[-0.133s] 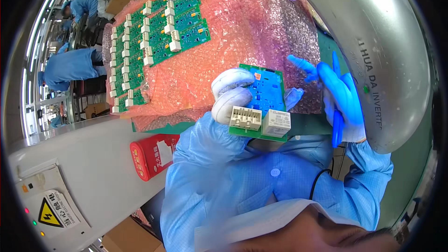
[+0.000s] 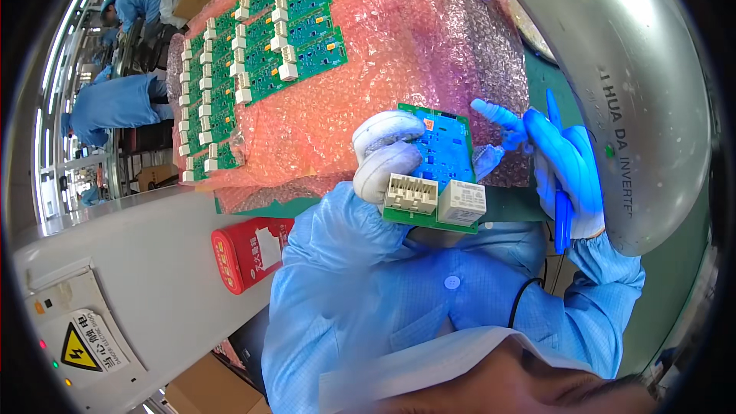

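While the left hand point(image 2: 387, 155) pinches the circuit board point(image 2: 448, 146) along its left edge, the right hand's point(image 2: 571, 165) fingers curl round a blue pen point(image 2: 563, 218), index stretched toward the board; whether it touches, I cannot tell. This board looks unfinished, being held up, though its white connector point(image 2: 412, 194) and white block point(image 2: 462, 203) sit mounted below the left fingertips. Beyond and left of those fingers, similar boards point(image 2: 316, 57) lie in rows on pink bubble wrap point(image 2: 399, 38); whether they are done or waiting does not show. Just right of the right fingers, a silver hood point(image 2: 652, 92) could crowd movement. A red box point(image 2: 245, 257) sits lower left of the left fingers.
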Demonstrator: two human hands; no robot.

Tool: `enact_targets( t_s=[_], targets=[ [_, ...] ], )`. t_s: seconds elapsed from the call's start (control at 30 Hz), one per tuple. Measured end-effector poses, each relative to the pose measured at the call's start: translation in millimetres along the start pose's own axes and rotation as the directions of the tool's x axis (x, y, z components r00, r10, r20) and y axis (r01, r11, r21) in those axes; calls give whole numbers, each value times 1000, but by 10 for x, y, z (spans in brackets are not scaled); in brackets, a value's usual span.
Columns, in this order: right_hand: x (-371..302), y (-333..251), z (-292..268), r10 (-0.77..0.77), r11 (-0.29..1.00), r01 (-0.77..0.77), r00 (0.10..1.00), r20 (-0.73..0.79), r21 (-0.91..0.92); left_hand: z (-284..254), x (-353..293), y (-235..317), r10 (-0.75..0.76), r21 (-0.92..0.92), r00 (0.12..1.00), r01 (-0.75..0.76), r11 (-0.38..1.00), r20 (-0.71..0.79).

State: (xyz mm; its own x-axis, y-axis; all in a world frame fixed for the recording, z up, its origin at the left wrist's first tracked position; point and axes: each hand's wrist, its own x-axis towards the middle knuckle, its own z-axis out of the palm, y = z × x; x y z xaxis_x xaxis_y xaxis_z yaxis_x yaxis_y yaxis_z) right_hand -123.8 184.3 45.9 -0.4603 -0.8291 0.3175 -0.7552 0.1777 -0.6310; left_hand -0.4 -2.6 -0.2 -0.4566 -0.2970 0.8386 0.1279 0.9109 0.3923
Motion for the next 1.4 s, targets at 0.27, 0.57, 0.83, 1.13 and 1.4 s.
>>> enact_targets(
  t_s=[0.27, 0.57, 0.83, 1.13, 1.4],
  targets=[
    [105, 173, 131, -194, 939, 213, 976, -94, 270, 95, -76, 10, 74, -167, 997, -75, 983, -13],
    [223, 40, 69, -208, 975, 215, 972, -106, 60, 48, 3, -33, 125, -18, 984, -128, 992, -129],
    [281, 137, 173, -352, 914, 377, 920, -171, 148, 102, -27, 32, 48, -61, 999, -49, 997, -23],
    [134, 159, 140, -15, 852, -1, 1000, 26, 523, 71, -99, -20, 93, -64, 994, -97, 993, -64],
    [104, 232, 148, -42, 997, 46, 997, -59, 62, 47, -139, -7, 49, -103, 998, -53, 993, -36]
  ],
)
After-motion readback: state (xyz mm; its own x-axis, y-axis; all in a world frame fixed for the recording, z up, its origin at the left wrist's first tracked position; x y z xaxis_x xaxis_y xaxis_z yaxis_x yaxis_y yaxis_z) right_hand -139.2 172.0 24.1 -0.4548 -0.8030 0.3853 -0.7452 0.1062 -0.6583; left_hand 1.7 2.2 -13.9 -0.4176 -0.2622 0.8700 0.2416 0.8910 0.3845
